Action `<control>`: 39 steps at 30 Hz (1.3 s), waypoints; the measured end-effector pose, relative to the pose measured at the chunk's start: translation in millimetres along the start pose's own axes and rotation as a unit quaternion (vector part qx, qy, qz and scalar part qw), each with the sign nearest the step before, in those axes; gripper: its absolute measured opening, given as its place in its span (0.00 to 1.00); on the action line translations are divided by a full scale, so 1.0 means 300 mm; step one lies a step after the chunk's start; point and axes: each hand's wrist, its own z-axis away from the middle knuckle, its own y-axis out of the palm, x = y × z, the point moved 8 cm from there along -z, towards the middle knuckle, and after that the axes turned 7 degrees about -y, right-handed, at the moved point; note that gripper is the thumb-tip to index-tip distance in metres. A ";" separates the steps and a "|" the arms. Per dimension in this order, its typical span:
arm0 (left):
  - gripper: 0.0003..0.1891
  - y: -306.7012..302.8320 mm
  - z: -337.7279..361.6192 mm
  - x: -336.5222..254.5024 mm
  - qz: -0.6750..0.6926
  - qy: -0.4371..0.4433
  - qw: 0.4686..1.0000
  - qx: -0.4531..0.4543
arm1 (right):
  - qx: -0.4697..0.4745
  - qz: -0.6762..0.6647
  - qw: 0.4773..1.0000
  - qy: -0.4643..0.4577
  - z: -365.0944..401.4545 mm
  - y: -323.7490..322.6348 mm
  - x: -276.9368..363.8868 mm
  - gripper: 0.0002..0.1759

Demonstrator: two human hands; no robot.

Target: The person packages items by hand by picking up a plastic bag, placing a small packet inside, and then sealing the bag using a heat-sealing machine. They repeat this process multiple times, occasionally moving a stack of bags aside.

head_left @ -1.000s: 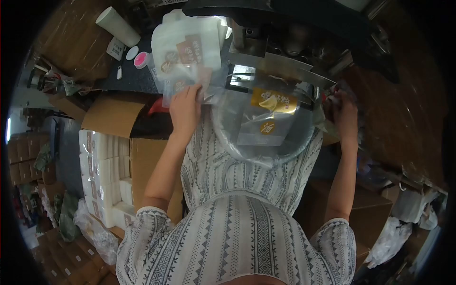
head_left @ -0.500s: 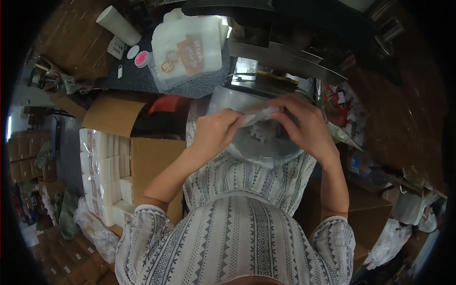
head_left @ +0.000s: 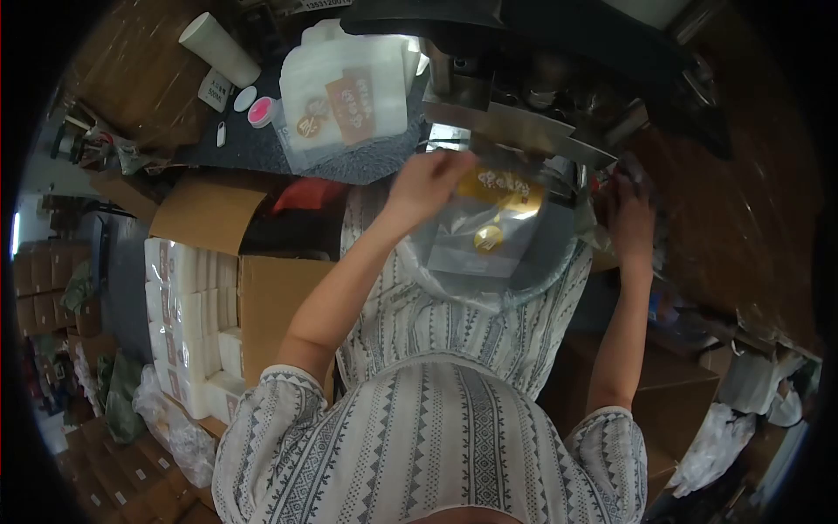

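A clear plastic bag with gold and white print (head_left: 485,231) spreads out above my lap. At its upper left edge, my left hand (head_left: 429,185) pinches the plastic with bent fingers. Beneath the bag is a round, see-through plastic-covered shape (head_left: 454,293), partly hidden by it. Over to the right, my right hand (head_left: 632,214) reaches with fingers apart into crinkled clear wrapping with red bits (head_left: 604,182). Its fingertips are blurred among the wrapping, and I see nothing held there.
A stack of printed white bags (head_left: 345,87) lies on the dark tabletop, beside a pink-filled tub (head_left: 261,112) and a white cup (head_left: 218,48). An open carton (head_left: 288,306) and wrapped white packs (head_left: 188,323) stand left. Dark machinery with a metal plate (head_left: 506,120) overhangs the front.
Both hands were together at the crumpled plastic edge. My right hand has moved away to the right-hand wrapping; my left has risen slightly. The bag's gold print now shows, spread flat.
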 end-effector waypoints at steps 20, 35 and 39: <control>0.04 -0.173 0.346 -0.108 -0.297 0.225 0.870 -0.323 | 0.141 -0.596 0.783 0.110 -0.020 -0.036 0.420 0.06; 0.03 0.017 0.313 -0.134 -0.315 0.312 0.877 -0.185 | 0.071 -0.348 0.931 -0.084 -0.023 -0.110 0.481 0.11; 0.05 0.048 0.281 -0.096 -0.286 0.283 0.907 -0.123 | 0.143 -0.372 0.916 -0.045 -0.027 -0.084 0.454 0.07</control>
